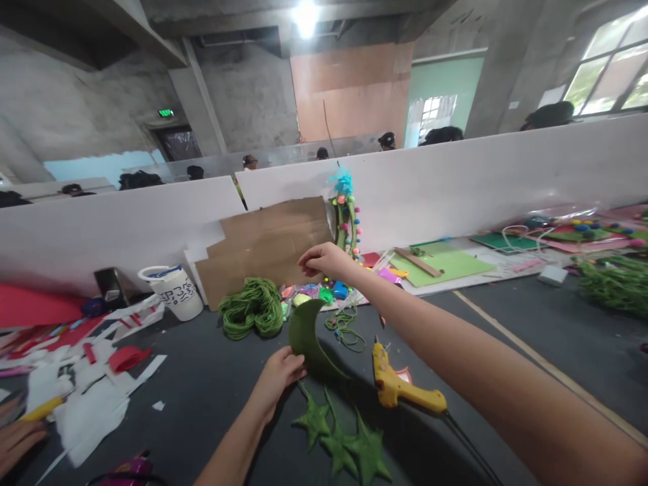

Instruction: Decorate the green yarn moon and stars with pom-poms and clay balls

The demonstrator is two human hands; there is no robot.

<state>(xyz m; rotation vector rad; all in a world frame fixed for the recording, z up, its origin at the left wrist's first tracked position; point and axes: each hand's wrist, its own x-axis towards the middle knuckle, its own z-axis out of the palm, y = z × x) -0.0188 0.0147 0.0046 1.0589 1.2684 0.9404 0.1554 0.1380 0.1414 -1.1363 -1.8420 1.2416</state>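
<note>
My left hand (281,375) grips the edge of a green crescent moon (314,345), which stands tilted above the dark table. My right hand (322,260) is raised above the crescent's upper tip, its fingers curled together; whether anything is between them is too small to see. Several green stars (344,442) with cords lie just below the crescent. A yellow glue gun (405,390) rests to the right, under my right forearm. Thin green cord (346,329) lies loosely behind the crescent, and a green yarn bundle (252,309) is at its back left.
A white cup (178,295) and cardboard (268,243) stand behind. Paper scraps (94,412) and another person's hand (17,435) are at left. A decorated hanging piece (347,226) leans on the white partition (435,189). Right are a green sheet (455,264) and yarn (615,280).
</note>
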